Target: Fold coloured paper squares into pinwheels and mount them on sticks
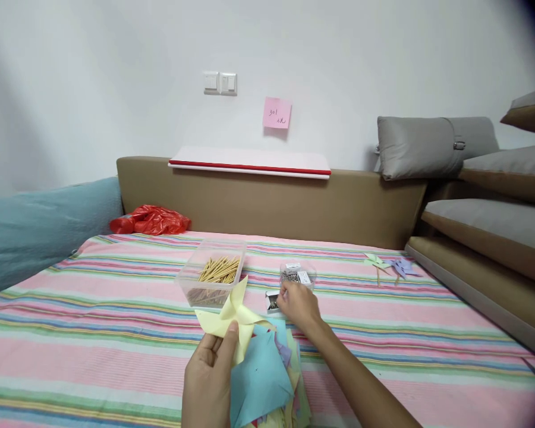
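Note:
Between thumb and fingers, my left hand [211,365] pinches a yellow paper pinwheel [235,312] with its blades folded in toward the middle. My right hand [299,303] reaches to a small open box [271,302] of tiny metal pieces, its fingers closed at the box's right edge. Whether anything is between those fingertips is hidden. Just behind that hand stands a clear plastic container [312,271] with small metal pieces and little white boxes inside. Below both hands lies a pile of coloured paper [263,380], blue on top.
A clear plastic tub [191,292] holds several thin wooden sticks [220,270]. Two finished pinwheels on sticks, one green [376,260] and one purple [401,267], lie at the right. A red plastic bag [158,221] is at the back left; stacked cushions [494,232] border the right.

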A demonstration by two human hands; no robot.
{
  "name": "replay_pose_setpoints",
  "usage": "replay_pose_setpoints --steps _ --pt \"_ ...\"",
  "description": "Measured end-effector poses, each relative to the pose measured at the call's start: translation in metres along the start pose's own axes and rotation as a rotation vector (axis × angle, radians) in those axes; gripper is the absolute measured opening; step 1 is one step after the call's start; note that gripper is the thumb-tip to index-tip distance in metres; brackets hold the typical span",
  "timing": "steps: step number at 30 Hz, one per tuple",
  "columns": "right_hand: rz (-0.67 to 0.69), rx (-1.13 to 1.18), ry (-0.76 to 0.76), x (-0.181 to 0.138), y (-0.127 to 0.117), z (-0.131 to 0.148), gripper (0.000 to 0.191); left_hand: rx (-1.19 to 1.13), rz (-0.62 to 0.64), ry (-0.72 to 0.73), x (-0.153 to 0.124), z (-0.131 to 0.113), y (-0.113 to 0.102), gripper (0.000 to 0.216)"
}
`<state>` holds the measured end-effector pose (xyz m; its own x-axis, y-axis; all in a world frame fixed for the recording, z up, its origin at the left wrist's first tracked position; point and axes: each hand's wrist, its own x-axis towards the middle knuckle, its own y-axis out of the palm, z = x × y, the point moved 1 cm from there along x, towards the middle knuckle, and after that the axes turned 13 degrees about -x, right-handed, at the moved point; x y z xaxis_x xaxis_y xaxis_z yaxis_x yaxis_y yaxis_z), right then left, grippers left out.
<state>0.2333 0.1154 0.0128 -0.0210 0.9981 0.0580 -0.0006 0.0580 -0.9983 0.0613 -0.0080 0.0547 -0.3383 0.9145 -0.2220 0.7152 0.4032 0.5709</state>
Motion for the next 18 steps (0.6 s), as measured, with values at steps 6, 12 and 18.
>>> replay_pose_setpoints --steps 6,12,18 --pt "0.001 0.084 0.051 -0.101 -0.007 -0.072 0.02 0.066 0.045 -0.033 -0.001 0.002 0.004 0.038" --pt "0.026 0.271 0.043 -0.153 0.016 -0.1 0.019 0.163 0.128 -0.026 -0.009 0.014 0.02 0.033" --pt "0.02 0.557 -0.063 -0.163 0.031 -0.125 0.028 0.271 0.188 -0.038 -0.017 0.026 0.028 0.044"
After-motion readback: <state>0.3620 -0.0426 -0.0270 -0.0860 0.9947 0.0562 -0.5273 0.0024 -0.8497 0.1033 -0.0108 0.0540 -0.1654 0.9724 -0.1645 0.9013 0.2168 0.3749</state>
